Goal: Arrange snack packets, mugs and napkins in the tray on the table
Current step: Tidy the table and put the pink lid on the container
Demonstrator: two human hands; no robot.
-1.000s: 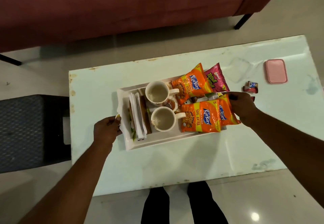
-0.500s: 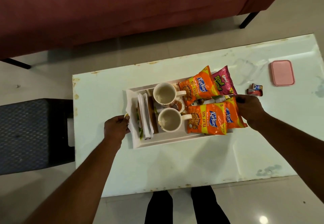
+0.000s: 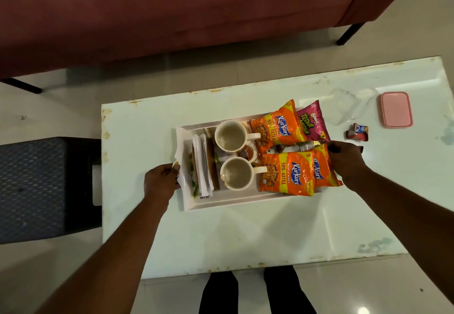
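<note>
On bench (image 3: 245, 235), white tray (image 3: 231, 202) gripped at short ends: left hand (image 3: 161, 181) closed on rim, right hand (image 3: 345, 161) closed on opposite end; long axis spans between hands.

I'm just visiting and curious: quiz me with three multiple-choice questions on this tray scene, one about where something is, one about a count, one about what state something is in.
1. Where is the pink lid?
A. on the tray
B. on the table, off to the right of the tray
C. on the floor

2. How many mugs are on the tray?
A. one
B. two
C. four

3. What are the hands doing?
A. both hanging free above the table
B. one at each end of the tray
C. each lifting a mug

Answers:
1 B, since the lid lies on the bare table well clear of the tray.
2 B, as the far mug and the near mug are the only ones.
3 B, since the left hand grips the tray's left rim and the right hand is at its right end by the snack packets.
</note>
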